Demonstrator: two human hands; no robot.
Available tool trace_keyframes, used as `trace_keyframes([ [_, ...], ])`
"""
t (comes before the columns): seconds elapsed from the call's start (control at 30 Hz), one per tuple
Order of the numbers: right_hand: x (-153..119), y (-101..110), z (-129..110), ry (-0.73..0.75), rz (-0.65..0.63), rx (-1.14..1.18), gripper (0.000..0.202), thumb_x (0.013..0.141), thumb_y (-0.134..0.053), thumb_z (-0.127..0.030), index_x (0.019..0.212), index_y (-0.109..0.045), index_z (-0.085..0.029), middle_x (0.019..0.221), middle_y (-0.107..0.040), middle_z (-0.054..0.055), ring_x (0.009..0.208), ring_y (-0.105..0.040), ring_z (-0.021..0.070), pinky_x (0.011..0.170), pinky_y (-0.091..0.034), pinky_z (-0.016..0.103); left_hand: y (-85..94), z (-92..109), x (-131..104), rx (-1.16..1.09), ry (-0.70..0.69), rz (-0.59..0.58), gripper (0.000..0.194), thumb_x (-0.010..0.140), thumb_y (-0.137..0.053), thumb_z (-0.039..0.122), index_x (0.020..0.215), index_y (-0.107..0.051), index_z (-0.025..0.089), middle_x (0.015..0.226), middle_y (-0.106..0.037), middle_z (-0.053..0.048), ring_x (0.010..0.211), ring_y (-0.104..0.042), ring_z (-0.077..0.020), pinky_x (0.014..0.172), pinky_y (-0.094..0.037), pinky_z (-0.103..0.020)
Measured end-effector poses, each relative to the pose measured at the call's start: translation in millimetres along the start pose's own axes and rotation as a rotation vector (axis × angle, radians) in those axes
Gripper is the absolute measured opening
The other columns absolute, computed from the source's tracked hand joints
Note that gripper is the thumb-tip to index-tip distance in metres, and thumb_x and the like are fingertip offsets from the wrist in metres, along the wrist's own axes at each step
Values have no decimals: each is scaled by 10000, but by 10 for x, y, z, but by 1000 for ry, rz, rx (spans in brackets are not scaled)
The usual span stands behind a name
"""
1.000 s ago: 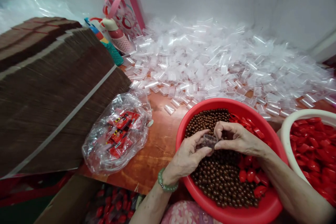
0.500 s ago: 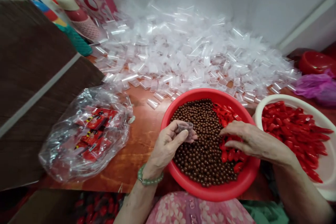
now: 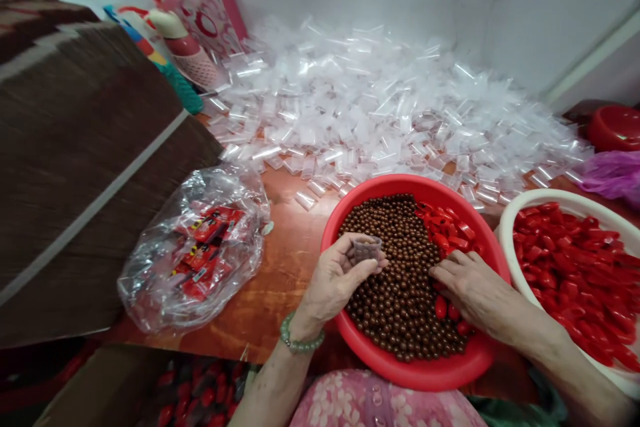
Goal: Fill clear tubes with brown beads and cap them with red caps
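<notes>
My left hand [image 3: 345, 277] pinches a small clear plastic sleeve [image 3: 367, 249], its opening facing up, over the basin. Below it, shiny round brown balls [image 3: 395, 307] fill most of a red basin [image 3: 415, 373]. My right hand [image 3: 470, 283] is down among glossy red plastic pieces [image 3: 450, 227] at the basin's right side. Its fingers are bent together, and their tips are partly hidden, so whatever they grip does not show.
A white basin [image 3: 507, 227] of red pieces stands at the right. Behind lies a wide heap of clear sleeves [image 3: 350, 93]. On the left are a clear bag [image 3: 150, 280] of red packets and a strapped brown stack [image 3: 90, 147]. A bottle [image 3: 185, 47] stands at the back.
My right hand has lowered into the red pieces, and its fingers, apart before, have drawn together. The left hand keeps its hold on the sleeve. The whole view has shifted slightly.
</notes>
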State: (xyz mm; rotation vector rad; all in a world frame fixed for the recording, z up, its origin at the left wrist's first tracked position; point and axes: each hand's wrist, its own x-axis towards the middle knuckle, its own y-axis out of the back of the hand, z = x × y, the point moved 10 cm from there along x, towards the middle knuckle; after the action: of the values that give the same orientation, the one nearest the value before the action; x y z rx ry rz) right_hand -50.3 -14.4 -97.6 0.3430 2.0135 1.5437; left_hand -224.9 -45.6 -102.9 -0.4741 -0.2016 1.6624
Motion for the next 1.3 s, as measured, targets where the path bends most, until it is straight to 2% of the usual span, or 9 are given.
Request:
trace_keyframes([
  [0.1,33,-9,-1,64,98,-16,221,895,-443,-50,960,-616,-172,908,-647,91,858,-539,273,784,-439,454,-44,-24,1,-30,23,-47,325,772,-754,263,1040,-603,161,913,-723,-54,850,-702,-174,827,-529,-300],
  [0.2,62,179,45,87,298,142,202,956,-431,-138,1078,-591,-167,919,-644,93,856,-554,245,813,-459,435,-65,-46,5,-61,47,-61,331,754,-756,248,1032,-598,164,889,-708,-40,833,-687,-162,822,-517,-296],
  [0.3,127,395,183,-17,459,405,193,985,-440,-244,1131,-557,-197,949,-646,83,887,-591,224,830,-481,392,-86,-77,19,-17,87,-66,284,739,-755,239,964,-600,161,802,-684,-15,754,-656,-136,766,-506,-276],
  [0.4,272,507,198,-115,514,611,197,988,-440,-323,1109,-563,-227,941,-652,67,854,-617,211,785,-502,354,-99,-128,30,35,151,-68,264,724,-766,273,888,-591,163,792,-677,-17,742,-659,-150,743,-506,-287],
  [0.63,664,459,-180,-41,352,925,245,953,-498,-397,1027,-643,-214,908,-680,49,815,-626,187,734,-516,286,-98,-138,51,50,181,-67,285,718,-775,312,860,-578,163,782,-693,-25,739,-670,-151,736,-504,-276],
  [0.9,706,113,-76,-200,209,1471,320,721,-779,-434,910,-674,-198,691,-647,-2,617,-606,146,606,-515,268,-101,-144,40,15,177,-87,253,731,-744,274,878,-570,164,793,-677,-19,729,-652,-143,747,-501,-280],
  [1.0,688,168,42,-247,350,1492,320,664,-826,-414,865,-694,-203,713,-655,1,637,-595,140,622,-515,265,-76,-142,47,116,145,-92,230,754,-717,272,912,-588,168,821,-673,-27,761,-641,-159,750,-487,-286],
  [1.1,663,386,56,-218,534,1378,268,670,-830,-375,857,-713,-222,772,-672,7,681,-602,145,641,-519,264,-89,-150,48,198,123,-128,207,787,-686,281,940,-610,163,812,-656,-25,758,-616,-165,732,-471,-281],
  [1.3,660,828,-386,104,686,1000,96,813,-720,-198,898,-736,-240,813,-706,30,757,-651,173,697,-552,293,-150,-18,55,183,-3,-170,226,814,-653,231,1029,-659,160,922,-648,-28,874,-573,-181,821,-446,-282],
])
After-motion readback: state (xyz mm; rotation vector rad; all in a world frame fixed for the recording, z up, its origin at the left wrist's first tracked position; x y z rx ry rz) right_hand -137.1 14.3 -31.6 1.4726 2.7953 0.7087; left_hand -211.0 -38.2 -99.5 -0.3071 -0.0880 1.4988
